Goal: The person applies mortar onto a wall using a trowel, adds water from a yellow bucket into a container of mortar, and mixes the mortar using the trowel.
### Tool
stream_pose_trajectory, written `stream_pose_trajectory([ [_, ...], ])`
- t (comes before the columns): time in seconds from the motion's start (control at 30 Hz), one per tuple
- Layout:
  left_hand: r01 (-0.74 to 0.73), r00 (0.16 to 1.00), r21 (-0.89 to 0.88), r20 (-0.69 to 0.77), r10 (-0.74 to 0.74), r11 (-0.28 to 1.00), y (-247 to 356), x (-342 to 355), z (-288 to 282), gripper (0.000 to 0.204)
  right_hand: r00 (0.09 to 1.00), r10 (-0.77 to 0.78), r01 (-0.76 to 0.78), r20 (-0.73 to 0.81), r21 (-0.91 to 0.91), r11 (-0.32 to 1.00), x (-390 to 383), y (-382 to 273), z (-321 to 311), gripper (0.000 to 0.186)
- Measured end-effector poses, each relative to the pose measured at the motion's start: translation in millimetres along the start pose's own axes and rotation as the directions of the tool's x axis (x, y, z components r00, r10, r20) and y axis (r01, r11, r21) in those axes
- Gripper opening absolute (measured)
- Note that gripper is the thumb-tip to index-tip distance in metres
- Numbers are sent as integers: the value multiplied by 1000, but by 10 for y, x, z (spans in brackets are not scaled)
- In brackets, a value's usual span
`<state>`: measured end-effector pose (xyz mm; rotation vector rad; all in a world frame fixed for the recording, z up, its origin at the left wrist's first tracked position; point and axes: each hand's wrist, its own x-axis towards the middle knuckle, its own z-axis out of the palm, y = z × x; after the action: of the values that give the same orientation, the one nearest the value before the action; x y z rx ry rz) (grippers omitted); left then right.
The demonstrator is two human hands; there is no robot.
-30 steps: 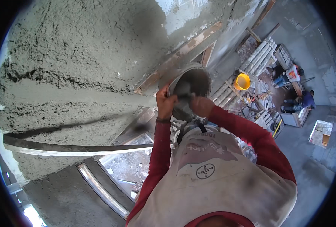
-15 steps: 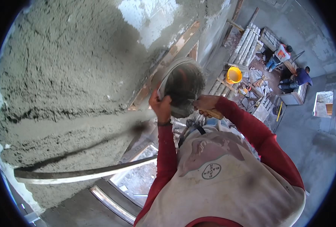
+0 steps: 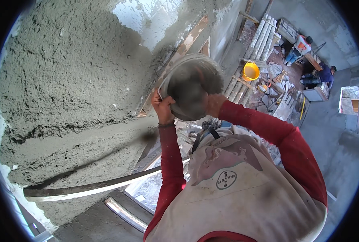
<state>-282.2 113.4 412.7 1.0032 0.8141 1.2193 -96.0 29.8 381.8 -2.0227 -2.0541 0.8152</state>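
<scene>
A mortar-caked grey bucket (image 3: 173,76) is tilted with its open mouth toward me, beside the roughly plastered wall (image 3: 70,76). My left hand (image 3: 162,104) grips its left rim, fingers curled over the edge. My right hand (image 3: 215,104) reaches into the lower right of the bucket's mouth; its fingers are blurred and partly hidden, so what it holds is unclear. The bucket's inside is dark and smeared by motion. A long curved strip (image 3: 102,184) crosses the wall below my left hand.
A yellow bucket (image 3: 251,71) stands among stacked poles (image 3: 261,36) and broken rubble (image 3: 274,82) at upper right. Two other people, one in a white top (image 3: 302,45), one in dark blue (image 3: 325,74), are beside wooden formwork (image 3: 316,92). Timber battens (image 3: 191,36) run along the wall.
The view has shifted and the bucket now appears higher. Half a second ago my right hand showed a wooden-handled tool at the bucket's mouth; now that hand is farther in and blurred.
</scene>
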Motion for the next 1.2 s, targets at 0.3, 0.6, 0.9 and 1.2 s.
stream_pose_trajectory([
  [0.3, -23, 993, 116, 114, 10, 993, -8, 111, 77, 38, 915, -297, 221, -272, -276, 935, 105, -84, 61, 21],
  [0.6, -226, 962, 404, -52, 269, 886, 165, -80, 340, 52, 995, 104, -100, -5, 210, 973, 206, -51, -422, 29],
  [0.9, -667, 744, 487, 405, 531, 563, 704, 49, 590, 53, 909, 233, -409, 346, 850, 332, 202, -150, -1053, 31],
  [1.2, -740, 536, 148, 720, 442, 656, 1836, 379, 844, 35, 682, -542, -696, 490, 663, -276, -251, -246, -1422, 32],
])
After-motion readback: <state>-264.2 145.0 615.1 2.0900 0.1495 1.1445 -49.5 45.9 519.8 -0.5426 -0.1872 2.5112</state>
